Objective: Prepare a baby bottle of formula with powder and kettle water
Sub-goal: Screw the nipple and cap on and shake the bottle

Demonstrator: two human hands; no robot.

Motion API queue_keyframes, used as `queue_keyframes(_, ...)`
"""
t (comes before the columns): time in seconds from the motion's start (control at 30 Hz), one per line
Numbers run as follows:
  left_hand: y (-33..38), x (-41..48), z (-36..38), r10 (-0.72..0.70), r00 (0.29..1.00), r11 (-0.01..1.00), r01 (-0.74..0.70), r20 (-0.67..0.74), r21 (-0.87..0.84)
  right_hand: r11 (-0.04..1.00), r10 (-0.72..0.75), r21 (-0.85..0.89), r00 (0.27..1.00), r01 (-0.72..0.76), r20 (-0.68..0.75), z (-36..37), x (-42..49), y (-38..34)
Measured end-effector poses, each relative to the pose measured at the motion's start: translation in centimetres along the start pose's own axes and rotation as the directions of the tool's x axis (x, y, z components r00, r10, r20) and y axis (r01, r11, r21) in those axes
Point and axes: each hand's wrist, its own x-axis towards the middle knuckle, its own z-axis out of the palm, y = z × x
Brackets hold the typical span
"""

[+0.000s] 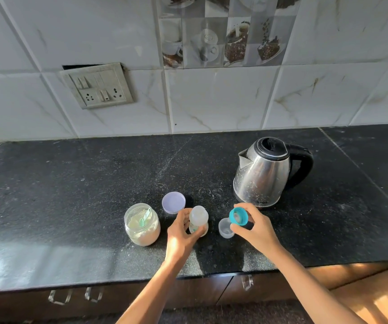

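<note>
Teal collar (238, 215) sits pinched in your right hand (253, 228), just in front of the kettle (264, 171). Your left hand (183, 232) wraps the upright, open bottle (198, 220), standing on the counter (94, 183) front-left of the kettle, jar (142, 224) farther left.

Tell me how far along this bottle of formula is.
Done: the powder jar is open, its lid lying on the counter, and the clear cap and teal collar are off the bottle. In hand: the left hand grips the bottle upright while the right hand holds the teal collar. Left: the scoop sits in the powder jar and the kettle stands closed, so likely powder, water and closing remain. Bottle contents unclear.
</note>
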Motion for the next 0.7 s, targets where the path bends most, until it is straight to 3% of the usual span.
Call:
queue_keyframes(0.07,0.1,0.0,-0.1,-0.004,1.0,1.0,0.004,0.0,0.004,0.98,0.02,0.197,0.999,-0.01,-0.049,-0.2,0.4,-1.1)
queue_keyframes(0.13,0.2,0.1,-0.2,-0.009,1.0,1.0,0.009,0.002,0.019,0.97,0.007,0.243,0.999,0.003,-0.042,-0.4,1.4,-2.8)
queue_keyframes(0.17,0.2,0.1,-0.2,-0.012,1.0,1.0,0.012,0.005,0.024,0.989,-0.03,0.146,1.0,0.03,-0.004,-0.6,2.1,-3.5)
queue_keyframes(0.23,0.3,0.1,-0.2,-0.02,1.0,0.999,0.019,0.01,0.031,0.968,-0.081,-0.22,0.98,0.122,0.183,-0.7,3.4,-5.0)
queue_keyframes(0.27,0.3,0.1,-0.2,-0.025,1.0,0.999,0.024,0.01,0.034,0.904,-0.072,-0.387,0.955,0.184,0.287,-0.6,4.1,-5.7)
queue_keyframes(0.33,0.2,0.2,-0.3,-0.03,1.0,0.999,0.029,0.01,0.035,0.78,-0.05,-0.549,0.903,0.302,0.427,0.0,5.4,-7.0)
queue_keyframes(0.43,0.1,0.2,-0.2,-0.037,0.999,0.999,0.037,0.018,0.019,0.711,-0.077,-0.554,0.831,0.433,0.551,1.4,6.9,-8.6)
queue_keyframes(0.57,0.4,0.1,-0.3,-0.047,0.999,0.999,0.047,0.008,-0.003,0.734,-0.042,-0.472,0.727,0.488,0.686,3.3,8.0,-10.2)
queue_keyframes(0.7,0.4,0.2,-0.5,-0.061,0.998,0.998,0.061,0.009,0.005,0.676,0.007,-0.446,0.599,0.587,0.8,4.0,8.9,-11.2)
